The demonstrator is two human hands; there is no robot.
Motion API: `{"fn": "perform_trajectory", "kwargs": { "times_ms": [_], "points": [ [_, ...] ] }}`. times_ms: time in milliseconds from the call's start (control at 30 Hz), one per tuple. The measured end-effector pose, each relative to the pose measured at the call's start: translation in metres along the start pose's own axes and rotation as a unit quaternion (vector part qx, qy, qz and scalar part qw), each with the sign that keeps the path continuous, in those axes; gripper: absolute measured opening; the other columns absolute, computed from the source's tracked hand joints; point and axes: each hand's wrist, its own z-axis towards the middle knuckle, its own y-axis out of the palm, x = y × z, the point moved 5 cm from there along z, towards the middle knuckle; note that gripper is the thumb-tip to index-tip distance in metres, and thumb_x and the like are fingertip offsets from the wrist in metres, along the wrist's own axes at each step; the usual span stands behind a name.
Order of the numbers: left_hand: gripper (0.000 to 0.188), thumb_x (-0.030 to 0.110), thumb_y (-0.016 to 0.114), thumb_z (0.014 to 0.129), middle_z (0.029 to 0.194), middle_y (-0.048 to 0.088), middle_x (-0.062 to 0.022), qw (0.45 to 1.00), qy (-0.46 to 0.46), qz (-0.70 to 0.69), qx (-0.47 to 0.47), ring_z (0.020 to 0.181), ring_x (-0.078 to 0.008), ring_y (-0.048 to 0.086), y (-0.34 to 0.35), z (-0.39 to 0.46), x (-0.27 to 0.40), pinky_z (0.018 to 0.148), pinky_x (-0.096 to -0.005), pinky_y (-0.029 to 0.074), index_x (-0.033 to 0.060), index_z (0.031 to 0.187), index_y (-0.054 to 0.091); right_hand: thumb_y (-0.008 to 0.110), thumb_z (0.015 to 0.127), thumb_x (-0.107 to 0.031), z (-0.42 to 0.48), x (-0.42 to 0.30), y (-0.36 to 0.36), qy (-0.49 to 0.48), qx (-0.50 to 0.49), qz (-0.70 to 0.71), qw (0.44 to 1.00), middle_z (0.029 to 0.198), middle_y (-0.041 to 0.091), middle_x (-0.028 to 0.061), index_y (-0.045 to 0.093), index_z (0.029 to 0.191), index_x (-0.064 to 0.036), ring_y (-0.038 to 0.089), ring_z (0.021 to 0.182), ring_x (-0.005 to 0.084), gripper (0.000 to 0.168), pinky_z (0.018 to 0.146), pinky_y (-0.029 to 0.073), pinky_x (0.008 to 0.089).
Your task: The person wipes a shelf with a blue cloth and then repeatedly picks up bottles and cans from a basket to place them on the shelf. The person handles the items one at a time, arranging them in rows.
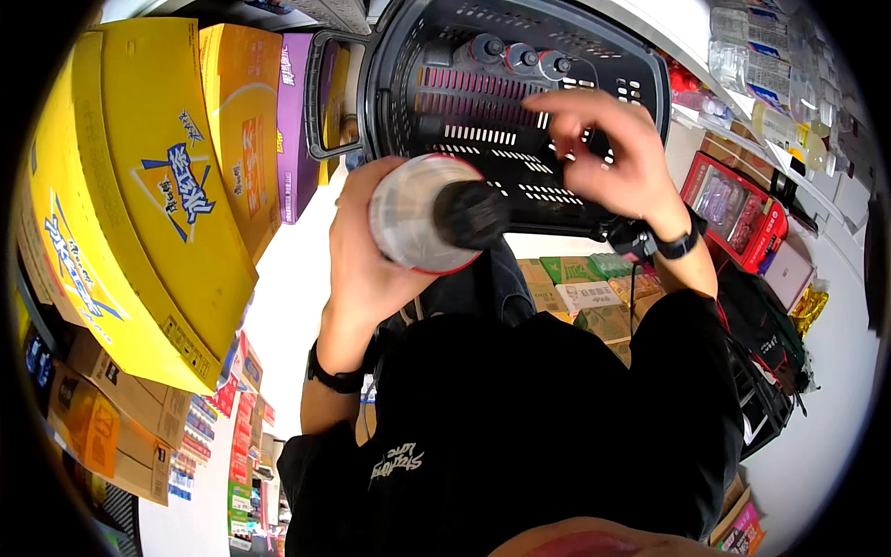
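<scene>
My left hand (pixel 369 244) is closed round a clear plastic bottle (pixel 411 212) with a black cap, held upright close to the camera. My right hand (pixel 605 150) is to the right of the bottle, above the near right part of a black plastic shopping basket (pixel 379 115), its fingers bent and apart with nothing between them. Several similar bottles with black caps (pixel 521 58) stand in a row at the basket's far side. The basket's slotted floor shows below my right hand. The lower part of the held bottle is hidden.
Large yellow cartons (pixel 160 174) are stacked at the left, beside an orange one (pixel 240 125) and a purple one (pixel 295 132). The basket's handle (pixel 317 97) sticks out towards them. A shelf with bottles (pixel 773 76) runs along the right, with a red box (pixel 734 209) near it.
</scene>
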Motion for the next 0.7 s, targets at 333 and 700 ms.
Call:
{"fn": "perform_trajectory", "kwargs": {
  "times_ms": [333,700],
  "points": [
    [0.074,0.019,0.089,0.071,0.128,0.059,-0.0205,0.998,0.0,0.02,-0.054,0.115,-0.0406,0.059,0.021,0.013,-0.015,0.096,-0.0448,0.05,0.0008,0.132,0.05,0.082,0.078,-0.025,0.038,-0.054,0.036,-0.073,-0.023,-0.117,0.99,0.08,0.066,0.0091,0.066,0.096,-0.005,0.067,0.065,0.028,0.031,0.055,0.051,0.0344],
    [0.048,0.008,0.077,0.085,0.124,0.065,-0.0158,0.998,0.018,0.055,0.014,0.113,-0.0294,0.063,-0.016,0.003,-0.036,0.095,-0.0389,0.05,-0.0011,0.128,0.058,0.075,0.086,-0.026,0.067,0.144,0.076,0.078,0.013,-0.273,0.959,0.096,0.069,0.0202,0.058,0.108,-0.007,0.066,0.089,0.0427,0.033,0.075,0.053,0.0492]
  ]
}}
